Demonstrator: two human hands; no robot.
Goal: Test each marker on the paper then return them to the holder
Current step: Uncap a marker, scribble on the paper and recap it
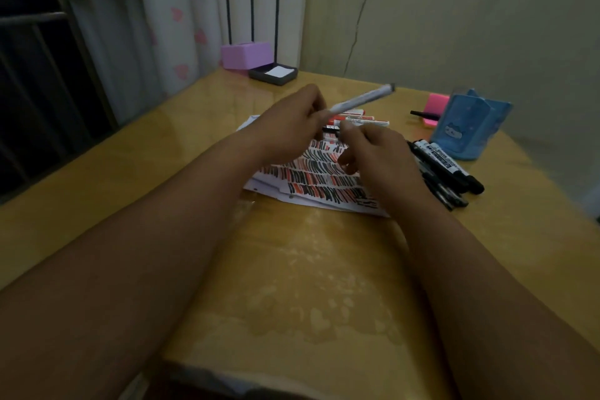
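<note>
- Marker in hand (360, 98): a pale-barrelled marker, blurred, slanting up and away to the right from my left hand (292, 120), whose fingers are closed round its near end. Whether its cap is on or off I cannot tell.
- Right hand (373, 153): just beside the left, fingers curled with thumb and forefinger drawn together near the marker's lower end; I cannot tell whether they pinch a cap or nothing at all.
- Paper (311, 178): directly beneath both hands, already crowded with rows of black and red test strokes; little bare space shows.
- Red markers (357, 118): lying side by side just beyond my fingertips, on the far edge of the paper.
- Black markers (444, 169): a loose heap on the bench (308, 269), just to the right of my right hand.
- Holder (470, 127): blue, upright, beyond the black heap and farther right; no marker visibly stands in it.
- Step, as I judge it: uncapping or recapping one marker between tests; returning has not begun.
- Next move calls for: a firm pull or push along the barrel, then a bare patch of paper for the stroke.
</note>
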